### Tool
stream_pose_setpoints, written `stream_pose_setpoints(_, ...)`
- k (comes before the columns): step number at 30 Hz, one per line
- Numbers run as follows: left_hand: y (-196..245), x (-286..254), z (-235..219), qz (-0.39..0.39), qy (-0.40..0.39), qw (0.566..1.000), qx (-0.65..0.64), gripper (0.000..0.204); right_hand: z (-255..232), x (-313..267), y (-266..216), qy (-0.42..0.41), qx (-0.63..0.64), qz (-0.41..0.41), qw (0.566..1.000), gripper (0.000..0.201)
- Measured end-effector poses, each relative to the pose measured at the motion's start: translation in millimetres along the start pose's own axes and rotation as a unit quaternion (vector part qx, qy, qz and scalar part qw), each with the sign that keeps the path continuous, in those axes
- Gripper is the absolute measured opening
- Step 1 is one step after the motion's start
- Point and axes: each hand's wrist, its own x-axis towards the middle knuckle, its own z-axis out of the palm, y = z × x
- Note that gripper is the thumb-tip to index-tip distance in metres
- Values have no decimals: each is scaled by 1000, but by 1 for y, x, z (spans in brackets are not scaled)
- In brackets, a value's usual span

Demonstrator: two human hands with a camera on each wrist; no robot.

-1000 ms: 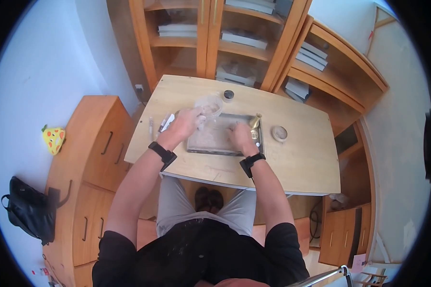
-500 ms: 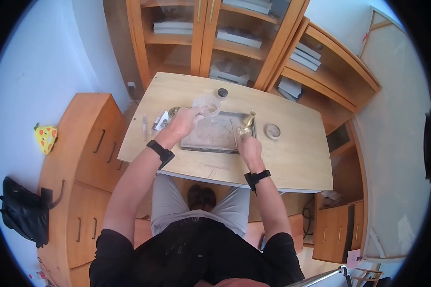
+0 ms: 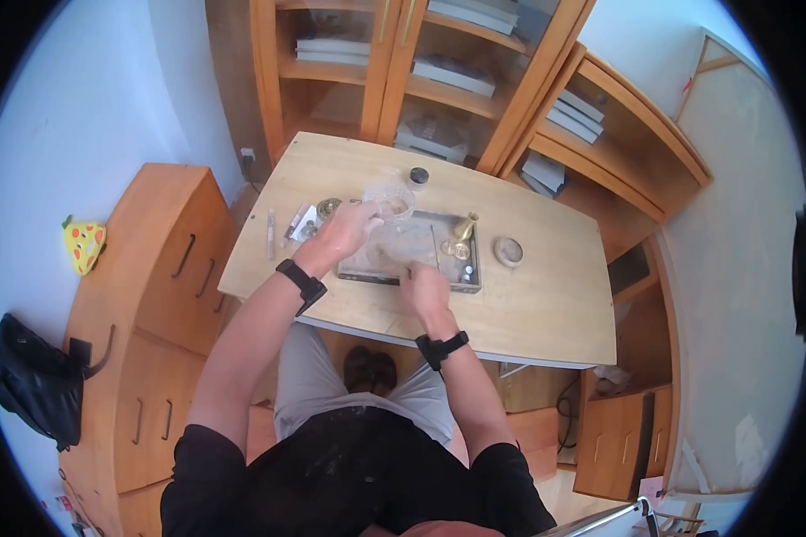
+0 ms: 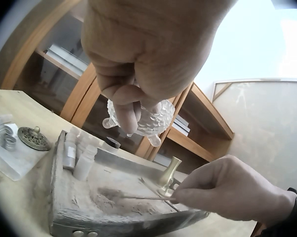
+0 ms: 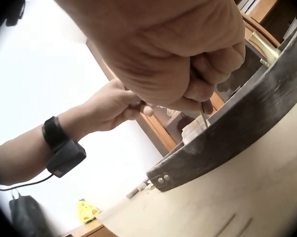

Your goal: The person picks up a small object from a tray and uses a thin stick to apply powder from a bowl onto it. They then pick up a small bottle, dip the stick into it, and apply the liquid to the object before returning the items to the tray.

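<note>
My left hand (image 3: 345, 231) grips the rim of a clear, knobbly glass bowl (image 4: 151, 118) with small feet, held above the far left part of a grey tray (image 3: 367, 279). Pale powder shows inside the bowl in the head view. Over the tray's front, my right hand (image 3: 425, 291) pinches a thin-handled tool (image 4: 143, 198); its fuzzy grey end, like a small brush or feather, meets powder (image 4: 106, 200) on the tray floor. A gold-coloured vase (image 3: 466, 225) stands at the tray's right, with another thin stick (image 4: 151, 187) lying nearby.
Small bottles (image 4: 84, 165) stand in the tray's left end. Left of it lie a pierced metal lid (image 4: 34, 138) and a white packet (image 4: 13, 160). A dark-topped jar (image 3: 418, 177) is behind, a round pot (image 3: 509, 251) to the right. Glass-door cabinets (image 3: 381, 89) stand beyond the table.
My right hand went from over the tray to its front right corner, then left to the front middle, now with the fuzzy-ended tool. My left hand stays with the bowl.
</note>
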Motion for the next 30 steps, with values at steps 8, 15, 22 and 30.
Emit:
stream_pose_setpoints(8,-4,2,4,-14,-10,1000,1,21,-34,0,62,17,-82,70,994,22)
stream_pose_setpoints(15,2,1,8,7,-3,1000,-25,21,-7,-2,24,-31,-62,24,997,21)
stream_pose_setpoints(22,2,3,8,-2,-10,1000,-6,21,17,0,-17,-41,-18,-28,999,22)
stream_pose_setpoints(30,-7,-1,9,25,13,1000,-3,20,-51,0,23,-11,-84,38,996,22)
